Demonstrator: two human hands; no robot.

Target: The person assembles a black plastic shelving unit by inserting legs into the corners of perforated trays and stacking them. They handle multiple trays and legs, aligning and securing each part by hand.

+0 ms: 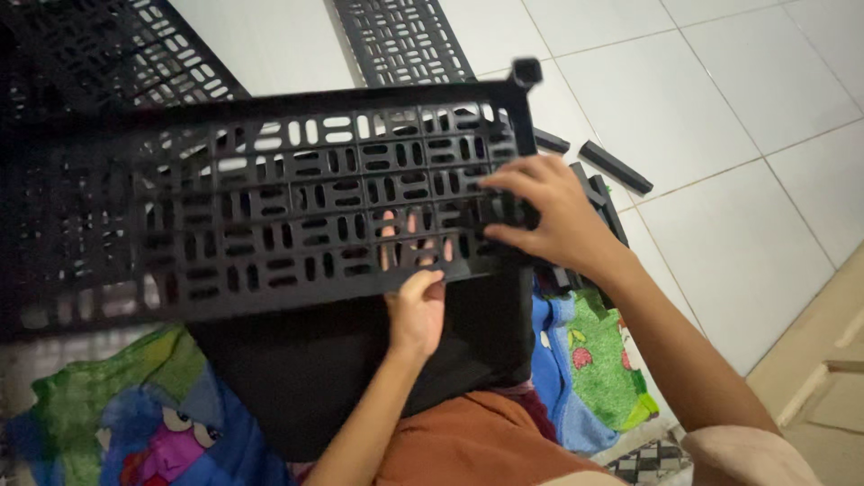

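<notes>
A large black slotted panel (261,207) is held across the middle of the view, tilted, with its long edge running from 9 o'clock to 2 o'clock. At 10 o'clock a second slotted panel (108,54) is seen behind it, and at 12 o'clock a narrow slotted strip (400,40) lies on the white tiled floor (720,108).

At 7 o'clock a colourful cartoon cloth (135,414) is spread under the panel. Just right of it a black cloth (315,369) is draped over the lap, with an orange-brown garment (477,445) below it at 6 o'clock.

The left hand (416,310) is closed on the lower edge of the panel near the centre, thumb in front; its fingers show through the slots from behind. The right hand (549,216) is pressed on the panel's right end at about 2 o'clock, fingers narrowly spread over the slots and curled at the corner post (524,76).

At 2 o'clock short black bars (616,166) lie loose on the floor, well apart from the hands. At 4 o'clock a green and blue towel (603,369) is seen beside the right forearm, touching the black cloth's edge.
</notes>
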